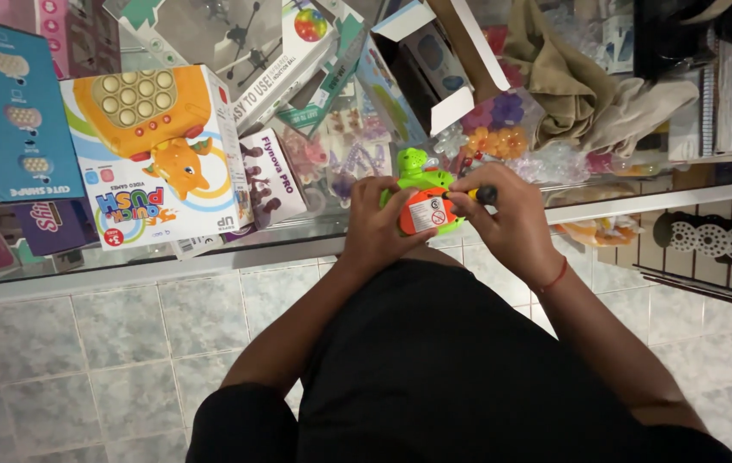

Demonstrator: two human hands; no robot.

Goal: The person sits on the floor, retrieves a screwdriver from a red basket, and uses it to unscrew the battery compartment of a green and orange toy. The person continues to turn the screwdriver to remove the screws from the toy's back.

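Two bare hands meet over the near edge of a glass counter [640, 199], forearms angled inward from the lower corners of the view. The left hand [376, 227] is curled around the left side of a green and orange toy [421, 197], its grip closed on the toy's body with the thumb across the orange underside. The right hand [512, 219], a red thread at its wrist, has its grip closed on a small screwdriver [479, 195] with a yellow and black handle; the tool lies roughly level, its handle end to the right and its tip toward the toy's orange part.

The toy is held just above the counter's edge, its long axis running away from the person, the green head end pointing toward the far side and the orange base, with a white label, turned up toward the camera.

On the counter to the left stands a white toy box [156, 154] picturing an orange push game, beside a blue box [10, 111]. Behind the toy, clear packets of small coloured pieces [494, 129] lie jumbled, and a tan cloth [567, 86] is heaped at the right.
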